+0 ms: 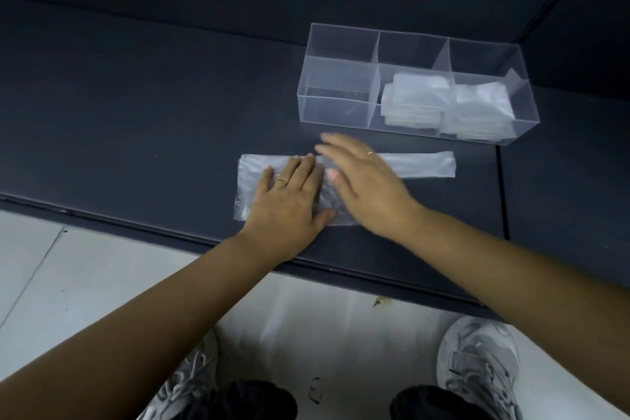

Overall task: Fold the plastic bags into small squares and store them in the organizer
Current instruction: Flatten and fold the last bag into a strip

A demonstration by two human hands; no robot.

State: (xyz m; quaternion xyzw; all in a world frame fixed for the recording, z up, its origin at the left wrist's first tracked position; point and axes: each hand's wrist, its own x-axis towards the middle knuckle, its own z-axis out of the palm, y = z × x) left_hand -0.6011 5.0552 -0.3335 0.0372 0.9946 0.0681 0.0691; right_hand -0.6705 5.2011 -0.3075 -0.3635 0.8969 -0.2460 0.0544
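Note:
A clear plastic bag [422, 165] lies flat on the dark surface, folded into a long strip with a wider part at its left end. My left hand [289, 196] rests palm-down on that wider part, fingers spread. My right hand [361, 181] is flat and blurred just to the right of it, over the bag's middle, holding nothing. Behind them stands the clear organizer [335, 100] with three compartments. Its left compartment is empty; stacks of folded bags [412, 99] fill the middle and right ones.
The dark padded surface [136, 133] ends in a front edge near my wrists, with pale floor below. A seam runs down the surface at the right. My grey shoes [477, 365] show at the bottom. A dark wall rises behind the organizer.

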